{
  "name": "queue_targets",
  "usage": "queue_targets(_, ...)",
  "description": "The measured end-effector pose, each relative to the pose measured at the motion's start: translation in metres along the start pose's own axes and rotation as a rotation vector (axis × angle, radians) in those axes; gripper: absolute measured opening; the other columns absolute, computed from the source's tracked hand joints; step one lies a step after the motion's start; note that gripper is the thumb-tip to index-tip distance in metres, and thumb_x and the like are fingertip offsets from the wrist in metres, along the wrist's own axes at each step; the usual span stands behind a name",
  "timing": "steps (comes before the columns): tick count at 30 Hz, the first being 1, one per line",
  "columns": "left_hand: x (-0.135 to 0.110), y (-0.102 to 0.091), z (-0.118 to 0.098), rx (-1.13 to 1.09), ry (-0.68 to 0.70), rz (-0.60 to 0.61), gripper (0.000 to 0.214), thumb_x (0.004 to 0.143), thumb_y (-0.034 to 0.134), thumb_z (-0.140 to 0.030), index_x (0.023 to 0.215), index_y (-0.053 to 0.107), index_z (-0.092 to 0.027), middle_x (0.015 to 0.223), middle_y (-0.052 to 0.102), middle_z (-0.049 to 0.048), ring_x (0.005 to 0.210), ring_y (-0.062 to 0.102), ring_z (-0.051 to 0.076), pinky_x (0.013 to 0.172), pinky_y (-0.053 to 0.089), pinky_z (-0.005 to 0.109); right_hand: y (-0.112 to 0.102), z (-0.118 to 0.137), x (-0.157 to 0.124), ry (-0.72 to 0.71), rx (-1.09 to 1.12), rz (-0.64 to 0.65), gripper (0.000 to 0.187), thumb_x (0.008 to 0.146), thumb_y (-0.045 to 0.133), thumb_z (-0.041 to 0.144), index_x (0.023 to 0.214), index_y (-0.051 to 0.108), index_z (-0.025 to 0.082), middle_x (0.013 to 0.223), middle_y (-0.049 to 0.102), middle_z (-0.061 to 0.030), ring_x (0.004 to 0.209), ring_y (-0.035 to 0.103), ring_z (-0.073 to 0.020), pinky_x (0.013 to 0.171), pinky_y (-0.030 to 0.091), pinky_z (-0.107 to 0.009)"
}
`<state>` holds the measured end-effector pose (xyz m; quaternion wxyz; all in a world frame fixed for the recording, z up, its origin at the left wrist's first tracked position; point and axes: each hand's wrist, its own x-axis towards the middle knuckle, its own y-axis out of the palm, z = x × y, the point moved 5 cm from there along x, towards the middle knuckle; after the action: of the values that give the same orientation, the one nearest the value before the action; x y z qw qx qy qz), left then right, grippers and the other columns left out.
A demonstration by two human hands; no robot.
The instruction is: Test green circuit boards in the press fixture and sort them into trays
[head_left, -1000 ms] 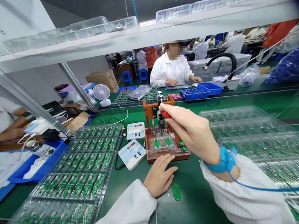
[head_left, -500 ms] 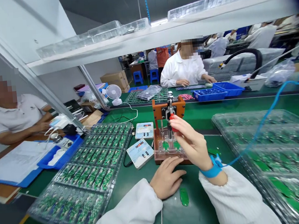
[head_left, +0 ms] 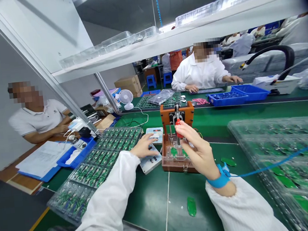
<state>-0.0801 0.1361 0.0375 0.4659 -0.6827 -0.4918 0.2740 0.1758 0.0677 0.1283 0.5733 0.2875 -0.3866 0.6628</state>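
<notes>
My right hand [head_left: 199,149], with a blue wrist strap, has its fingers closed on the red lever handle [head_left: 178,128] of a small clamp press [head_left: 164,111]. Its orange frame stands on a brown wooden base, and a green circuit board [head_left: 174,152] lies in the clear fixture under the clamp; my right hand partly covers a second one. My left hand [head_left: 145,146] is open, fingers spread, above two white boxes with red digit displays, the nearer box [head_left: 151,163] and the farther box [head_left: 158,130]. Whether it touches them I cannot tell. One loose green board [head_left: 191,206] lies in front of the press.
On the left is a clear tray of populated boards [head_left: 103,156]; stacked clear trays [head_left: 243,136] with green boards stand at right. Another green board [head_left: 228,161] lies right of the press. A shelf [head_left: 136,50] crosses overhead. A person sits opposite, another at far left.
My left hand has moved from the front of the press base leftward and away from me to the display boxes. My right hand stays on the red handle. The view has shifted slightly left.
</notes>
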Motion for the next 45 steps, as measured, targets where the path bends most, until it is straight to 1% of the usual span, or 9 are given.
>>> queue_targets(2,0.012,0.009,0.02,0.135,-0.056,0.148,0.101,0.06,0.089,-0.063,0.146,0.056,-0.022,0.166,0.025,0.0181,0.154,0.014,0.047,0.122,0.02,0.063,0.0,-0.001,0.0,0.003,0.007,0.005,0.054,0.1,0.049,0.01,0.145,0.055,0.038,0.148,0.059,0.0019,0.146,0.046,-0.027,0.12,0.046,-0.053)
queue_targets(3,0.015,0.014,0.027,0.173,-0.079,0.222,0.11,0.058,0.088,-0.066,0.151,0.05,-0.023,0.169,0.016,0.0177,0.155,0.006,0.048,0.122,0.016,0.064,0.0,-0.001,0.0,0.004,0.011,0.007,0.054,0.1,0.049,0.01,0.145,0.055,0.038,0.148,0.059,0.0019,0.146,0.046,-0.0271,0.121,0.046,-0.054)
queue_targets(6,0.018,0.022,0.037,0.226,-0.096,0.35,0.121,0.058,0.083,-0.075,0.158,0.039,-0.023,0.17,0.006,0.0168,0.154,-0.001,0.05,0.122,0.011,0.066,0.0,-0.001,-0.001,0.004,0.018,0.004,0.056,0.099,0.049,0.008,0.145,0.055,0.039,0.148,0.059,0.0027,0.147,0.046,-0.0261,0.121,0.046,-0.053)
queue_targets(15,0.017,0.032,0.044,0.259,-0.112,0.433,0.125,0.061,0.077,-0.081,0.162,0.03,-0.024,0.17,0.0,0.0142,0.154,-0.007,0.049,0.121,0.012,0.068,0.001,0.0,0.0,-0.004,0.017,-0.006,0.058,0.099,0.049,0.006,0.146,0.053,0.04,0.148,0.059,0.0032,0.147,0.045,-0.025,0.121,0.046,-0.052)
queue_targets(19,0.017,0.022,0.044,0.264,-0.117,0.415,0.126,0.063,0.073,-0.083,0.163,0.026,-0.023,0.17,-0.001,0.0145,0.154,-0.006,0.048,0.123,0.009,0.064,0.0,0.001,0.0,-0.016,0.018,-0.005,0.058,0.099,0.049,0.005,0.145,0.054,0.039,0.148,0.059,0.0024,0.146,0.046,-0.0248,0.12,0.047,-0.051)
queue_targets(22,0.016,0.012,0.047,0.246,-0.128,0.398,0.127,0.061,0.073,-0.085,0.163,0.027,-0.024,0.17,0.002,0.015,0.154,-0.003,0.051,0.122,0.011,0.066,0.0,0.002,0.0,-0.027,0.018,-0.008,0.06,0.098,0.05,0.004,0.146,0.053,0.04,0.147,0.059,0.0032,0.146,0.047,-0.0239,0.12,0.047,-0.05)
queue_targets(28,0.009,0.014,0.056,0.303,-0.194,0.529,0.135,0.057,0.072,-0.089,0.164,0.019,-0.026,0.17,-0.008,0.0107,0.154,-0.011,0.048,0.123,0.008,0.065,0.0,0.002,0.001,-0.029,0.018,-0.008,0.06,0.098,0.05,0.003,0.145,0.054,0.04,0.148,0.058,0.004,0.146,0.047,-0.0213,0.12,0.047,-0.045)
queue_targets(41,0.007,0.018,0.055,0.291,-0.217,0.542,0.132,0.059,0.08,-0.078,0.164,0.019,-0.028,0.17,-0.009,0.0085,0.154,-0.01,0.046,0.124,0.006,0.062,0.001,0.001,0.0,-0.044,-0.015,-0.024,0.059,0.097,0.051,0.004,0.145,0.054,0.038,0.146,0.061,0.0004,0.145,0.048,-0.0259,0.118,0.048,-0.052)
queue_targets(45,0.012,0.016,0.048,0.287,-0.26,0.491,0.13,0.054,0.089,-0.068,0.162,0.028,-0.028,0.17,-0.001,0.0114,0.155,-0.008,0.046,0.124,0.006,0.063,-0.001,0.001,0.0,-0.058,-0.031,-0.032,0.059,0.096,0.053,0.004,0.145,0.055,0.037,0.144,0.062,-0.0002,0.143,0.051,-0.0249,0.117,0.049,-0.05)
